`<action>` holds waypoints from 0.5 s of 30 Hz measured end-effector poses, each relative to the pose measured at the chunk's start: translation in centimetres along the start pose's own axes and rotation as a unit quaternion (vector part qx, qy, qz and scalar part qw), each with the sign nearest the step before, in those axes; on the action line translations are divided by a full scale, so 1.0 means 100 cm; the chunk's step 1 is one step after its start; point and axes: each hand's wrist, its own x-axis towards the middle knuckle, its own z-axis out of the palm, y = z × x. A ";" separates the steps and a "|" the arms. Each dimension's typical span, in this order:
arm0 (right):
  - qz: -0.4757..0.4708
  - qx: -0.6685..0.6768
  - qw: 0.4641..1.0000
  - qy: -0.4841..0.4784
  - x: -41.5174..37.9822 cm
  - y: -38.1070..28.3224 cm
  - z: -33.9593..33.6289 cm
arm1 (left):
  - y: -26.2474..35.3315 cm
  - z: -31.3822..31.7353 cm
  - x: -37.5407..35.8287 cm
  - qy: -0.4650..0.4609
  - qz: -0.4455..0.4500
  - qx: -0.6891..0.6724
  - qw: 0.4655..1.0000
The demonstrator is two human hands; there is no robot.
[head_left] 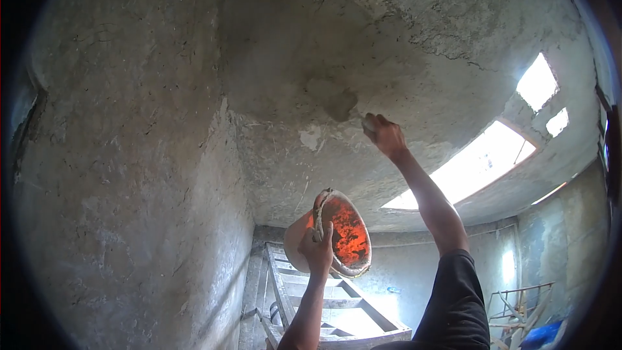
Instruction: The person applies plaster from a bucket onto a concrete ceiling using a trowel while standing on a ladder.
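My left hand grips the rim of an orange bucket, which is tipped so that its mortar-smeared inside shows. Raised toward the rough grey wall surface, my right hand is closed round the handle of a tool, most of which is hidden or blends into the grey. Just left of that tool lies a darker, wet-looking patch of mortar on the surface.
Below the bucket stands a ladder-like wooden frame. A plain plastered wall fills the left side. Bright openings cut the wall at the right. A metal rack and a blue object are at the lower right.
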 end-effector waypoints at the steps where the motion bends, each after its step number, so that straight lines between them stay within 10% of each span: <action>1: 0.015 0.030 0.999 0.034 0.001 0.001 -0.004 | -0.004 0.001 0.001 0.007 0.017 0.006 1.000; 7: 0.084 0.036 0.967 0.238 0.045 0.008 -0.053 | 0.001 -0.001 -0.001 0.001 0.013 0.014 1.000; 15: 0.097 -0.021 0.990 0.095 0.051 0.012 -0.013 | -0.012 0.005 0.002 0.042 0.082 -0.020 0.996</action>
